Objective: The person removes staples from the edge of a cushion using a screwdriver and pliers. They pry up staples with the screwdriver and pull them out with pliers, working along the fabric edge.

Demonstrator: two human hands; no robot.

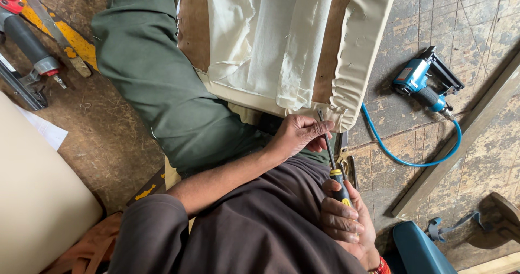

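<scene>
The right hand (346, 220) lies nearest, low in the view over the brown-clad lap, its fingers wrapped tight round the black-and-yellow handle of a screwdriver (331, 155); the metal shaft runs up and slightly left from that fist toward the edge of the cushion; just above, the left hand (298, 136) is closed in a pinch on the shaft near its tip, thumb and fingertips pressed together round the steel; the tip itself sits at the lower rim of an upholstered seat panel (363, 41), where cream fabric is folded over a brown board; loose cream cloth (271, 35) lies crumpled across the panel's back; a green trouser leg (151, 73) stretches beneath the panel's left side; to the right, on the worn wooden floor (482, 19), a blue pneumatic stapler (425, 81) rests well apart from the hands, its blue hose (411, 163) curling down and round; far left, a red-and-grey air tool (27, 41) lies beside a yellow-stained strip.
</scene>
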